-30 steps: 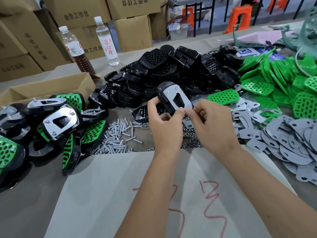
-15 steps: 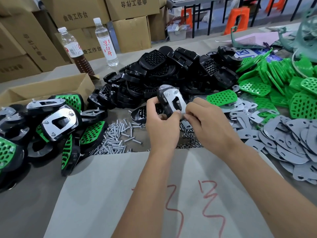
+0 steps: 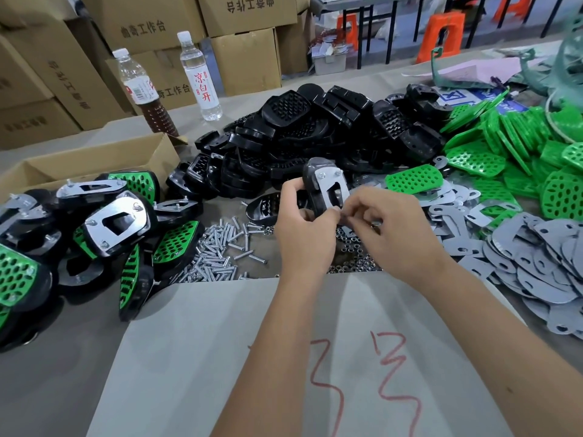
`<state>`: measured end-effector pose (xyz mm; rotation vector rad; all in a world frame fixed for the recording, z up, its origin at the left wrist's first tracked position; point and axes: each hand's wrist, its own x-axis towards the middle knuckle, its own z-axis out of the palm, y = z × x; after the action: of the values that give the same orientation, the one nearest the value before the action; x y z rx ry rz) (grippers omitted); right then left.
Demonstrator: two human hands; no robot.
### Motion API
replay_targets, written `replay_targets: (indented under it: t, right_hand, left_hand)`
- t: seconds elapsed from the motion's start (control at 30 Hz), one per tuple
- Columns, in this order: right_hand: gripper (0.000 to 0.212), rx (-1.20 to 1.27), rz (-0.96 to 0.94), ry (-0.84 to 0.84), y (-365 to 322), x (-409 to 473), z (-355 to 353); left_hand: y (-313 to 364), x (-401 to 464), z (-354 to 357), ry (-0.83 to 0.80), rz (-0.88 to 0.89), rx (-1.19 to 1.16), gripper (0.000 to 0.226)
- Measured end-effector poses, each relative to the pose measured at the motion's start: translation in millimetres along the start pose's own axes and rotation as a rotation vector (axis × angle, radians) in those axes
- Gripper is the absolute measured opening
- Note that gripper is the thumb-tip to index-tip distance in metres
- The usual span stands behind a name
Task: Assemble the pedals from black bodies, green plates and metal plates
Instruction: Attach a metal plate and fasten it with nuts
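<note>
Cardboard box [image 3: 94, 162] at far left, open; we cannot see what it holds. Finished pedals [image 3: 104, 228] lie heaped in front of it. Behind stand two bottles [image 3: 170, 86], one part full of brown liquid, one clear. Screws [image 3: 217, 250] lie loose beside the pedals. Our left hand [image 3: 303, 228] grips a pedal body [image 3: 321, 190], fingers curled round it, a metal plate [image 3: 331, 187] on its face. Our right hand [image 3: 394, 228] pinches at the plate's lower edge, fingertips together. Black bodies [image 3: 315, 134] pile behind; green plates [image 3: 520, 152] and grey plates [image 3: 542, 257] spread right.
</note>
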<state>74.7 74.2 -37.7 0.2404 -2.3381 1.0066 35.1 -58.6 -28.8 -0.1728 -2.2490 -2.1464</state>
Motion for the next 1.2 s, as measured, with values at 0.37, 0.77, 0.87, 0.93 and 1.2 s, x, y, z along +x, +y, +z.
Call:
replay_targets:
  t: [0.37, 0.77, 0.87, 0.93, 1.2]
  right_hand:
    - [0.032, -0.01, -0.064, 0.025, 0, -1, 2]
    - [0.01, -0.34, 0.173, -0.257, -10, 2, 13]
    - [0.011, -0.322, 0.205, -0.281, -15, 6, 15]
    - [0.015, -0.318, 0.206, -0.299, -16, 6, 16]
    - [0.01, -0.068, 0.258, 0.031, -8, 3, 8]
  left_hand:
    - [0, 5, -8, 0.022, 0.049, 0.079, 0.044]
    - [2, 12, -19, 0.151, -0.153, -0.181, 0.035]
    - [3, 17, -19, 0.129, -0.251, -0.334, 0.028]
    - [5, 19, -21, 0.085, -0.348, -0.446, 0.02]
    - [10, 22, -26, -0.076, -0.545, -0.65, 0.011]
